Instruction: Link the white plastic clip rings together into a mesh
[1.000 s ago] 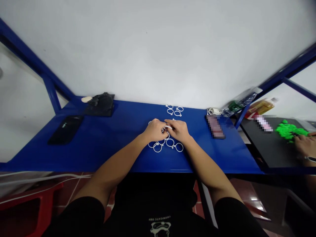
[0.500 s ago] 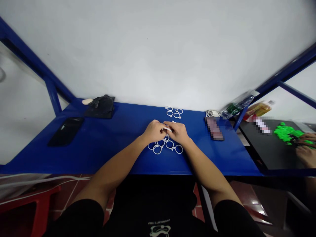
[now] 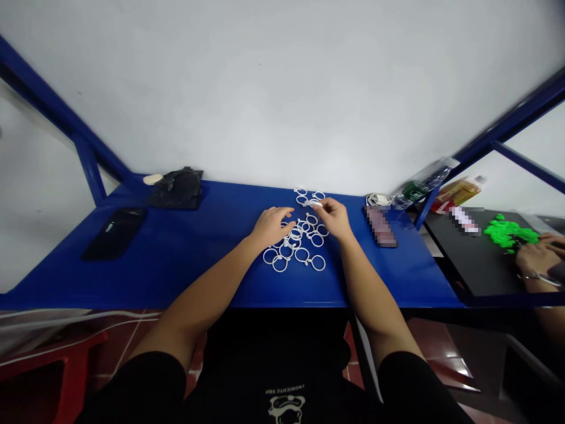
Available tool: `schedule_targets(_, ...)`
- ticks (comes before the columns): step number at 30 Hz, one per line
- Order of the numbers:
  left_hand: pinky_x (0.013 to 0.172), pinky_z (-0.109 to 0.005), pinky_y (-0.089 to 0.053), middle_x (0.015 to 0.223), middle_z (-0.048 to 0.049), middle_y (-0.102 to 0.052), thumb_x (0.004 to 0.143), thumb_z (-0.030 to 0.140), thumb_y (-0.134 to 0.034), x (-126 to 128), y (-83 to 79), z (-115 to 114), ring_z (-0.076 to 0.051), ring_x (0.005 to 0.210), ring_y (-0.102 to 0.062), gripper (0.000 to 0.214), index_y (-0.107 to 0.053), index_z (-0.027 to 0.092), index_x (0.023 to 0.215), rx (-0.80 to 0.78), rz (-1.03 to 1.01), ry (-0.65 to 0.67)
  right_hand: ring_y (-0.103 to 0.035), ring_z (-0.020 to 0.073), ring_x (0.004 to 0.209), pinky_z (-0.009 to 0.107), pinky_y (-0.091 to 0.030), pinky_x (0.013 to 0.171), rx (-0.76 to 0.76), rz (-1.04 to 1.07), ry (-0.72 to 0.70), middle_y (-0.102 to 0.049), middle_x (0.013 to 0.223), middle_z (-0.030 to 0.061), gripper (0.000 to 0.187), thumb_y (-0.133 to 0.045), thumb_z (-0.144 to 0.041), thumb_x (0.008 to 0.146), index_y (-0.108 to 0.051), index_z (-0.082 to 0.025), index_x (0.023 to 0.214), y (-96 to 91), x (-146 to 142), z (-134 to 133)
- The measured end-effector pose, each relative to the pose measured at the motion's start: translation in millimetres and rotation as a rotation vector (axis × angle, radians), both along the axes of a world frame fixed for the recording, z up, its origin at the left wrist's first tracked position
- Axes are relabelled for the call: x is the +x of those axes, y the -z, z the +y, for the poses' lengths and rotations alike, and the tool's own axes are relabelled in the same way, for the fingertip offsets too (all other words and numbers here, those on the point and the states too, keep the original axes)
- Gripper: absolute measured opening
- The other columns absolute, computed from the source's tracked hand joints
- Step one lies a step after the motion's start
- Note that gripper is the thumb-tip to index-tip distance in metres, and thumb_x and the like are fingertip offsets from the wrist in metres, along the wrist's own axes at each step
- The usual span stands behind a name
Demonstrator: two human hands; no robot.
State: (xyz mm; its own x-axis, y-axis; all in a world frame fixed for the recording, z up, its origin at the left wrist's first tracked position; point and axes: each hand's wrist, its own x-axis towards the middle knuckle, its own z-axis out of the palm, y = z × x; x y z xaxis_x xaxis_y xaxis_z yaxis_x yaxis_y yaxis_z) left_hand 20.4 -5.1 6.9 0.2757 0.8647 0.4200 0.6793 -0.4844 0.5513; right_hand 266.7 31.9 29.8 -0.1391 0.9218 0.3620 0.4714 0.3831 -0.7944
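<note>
White rings point(image 3: 295, 235) beneath flat, outstretched left hand point(image 3: 270, 227)

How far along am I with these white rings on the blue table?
Done: a small group of rings lies farther back. In hand: the right hand pinches one ring beside that group; the left hand rests on the larger cluster. Left: that larger cluster, clearly most of them.

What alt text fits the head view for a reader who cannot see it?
The right hand pinches a white ring toward the back of a blue table; the left hand lies open at the edge of a cluster of white rings.
</note>
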Motion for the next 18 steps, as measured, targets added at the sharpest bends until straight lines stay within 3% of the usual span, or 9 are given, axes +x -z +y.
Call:
schedule_targets(3,0.106,-0.050,-0.051,0.127,-0.0082,-0.075,0.097,0.036,-0.073,-0.8,2.9,0.2,-0.030,0.119,-0.066,0.027,-0.075,0.022,0.121,-0.059,0.132,0.035,-0.069,0.0217,0.082,0.033,-0.053,0.080,0.048,-0.211,0.317,-0.078,0.095,0.0064,0.028,-0.066,-0.044,0.093,-0.076,-0.020,0.103,-0.6,27.3,14.3)
schedule_targets(5,0.107,-0.052,-0.049,0.129,-0.0070,-0.074,0.098,0.038,-0.071,-0.7,5.0,-0.1,-0.030,0.120,-0.065,0.025,-0.076,0.024,0.118,-0.090,0.166,0.068,-0.071,0.0260,0.099,0.036,-0.054,0.090,-0.012,-0.369,0.404,-0.079,0.114,0.0091,0.032,-0.067,-0.037,0.092,-0.076,-0.021,0.118,0.8,40.3,19.7)
schedule_targets(8,0.108,-0.053,-0.048,0.129,-0.0061,-0.074,0.099,0.040,-0.070,-0.4,6.5,-0.8,-0.029,0.119,-0.064,0.021,-0.079,0.026,0.112,-0.100,0.173,0.087,-0.070,0.0294,0.112,0.038,-0.054,0.095,-0.144,-0.541,0.389,-0.077,0.124,0.0105,0.042,-0.071,-0.034,0.090,-0.073,-0.022,0.130,5.7,45.5,22.1)
schedule_targets(11,0.107,-0.053,-0.047,0.124,-0.0055,-0.075,0.098,0.040,-0.071,-0.5,5.8,-1.0,-0.029,0.117,-0.065,0.017,-0.080,0.026,0.101,-0.098,0.170,0.092,-0.072,0.0293,0.108,0.038,-0.055,0.092,-0.200,-0.599,0.356,-0.079,0.116,0.0103,0.045,-0.072,-0.036,0.091,-0.072,-0.022,0.133,9.7,41.3,22.3)
schedule_targets(15,0.104,-0.051,-0.046,0.114,-0.0034,-0.078,0.098,0.038,-0.071,-0.8,4.9,-0.6,-0.027,0.109,-0.067,0.017,-0.078,0.025,0.089,-0.079,0.168,0.109,-0.072,0.0267,0.100,0.037,-0.055,0.089,-0.145,-0.519,0.325,-0.080,0.106,0.0084,0.043,-0.070,-0.036,0.092,-0.072,-0.021,0.133,8.7,38.9,23.6)
schedule_targets(18,0.102,-0.048,-0.046,0.103,-0.0025,-0.079,0.098,0.036,-0.071,-0.6,4.8,-0.3,-0.025,0.102,-0.067,0.018,-0.078,0.024,0.086,-0.062,0.172,0.129,-0.072,0.0239,0.092,0.036,-0.055,0.087,-0.056,-0.475,0.176,-0.080,0.104,0.0073,0.037,-0.071,-0.034,0.093,-0.075,-0.020,0.127,6.8,36.0,22.4)
